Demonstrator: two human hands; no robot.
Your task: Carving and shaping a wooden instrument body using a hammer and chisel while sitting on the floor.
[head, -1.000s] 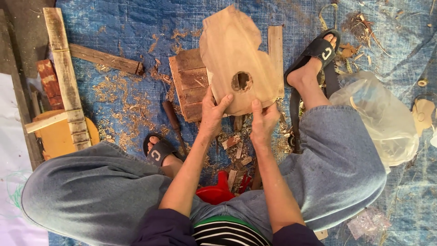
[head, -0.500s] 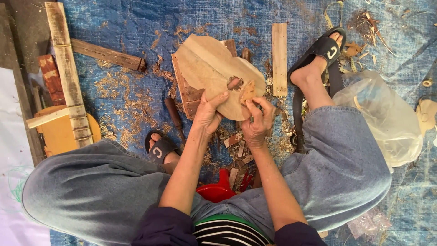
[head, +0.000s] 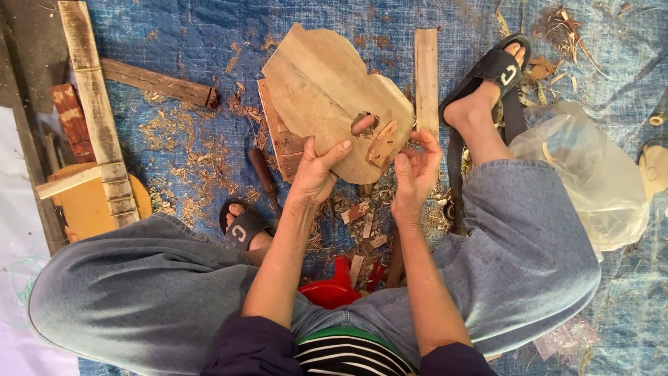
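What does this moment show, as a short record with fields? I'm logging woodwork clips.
setting: person seated above a blue tarp strewn with wood shavings
left hand: grips the lower edge of a flat, irregular wooden board, one finger poking through its hole
right hand: open at the board's right edge, fingers curled beside a loose wood chip
board tilt: slanted, top to the left
under the board: reddish slatted wood block
nearby: upright plank, clear plastic bag, red container between the knees
footwear: black sandals

Left hand (head: 321, 170) gripping, right hand (head: 415, 170) half-open
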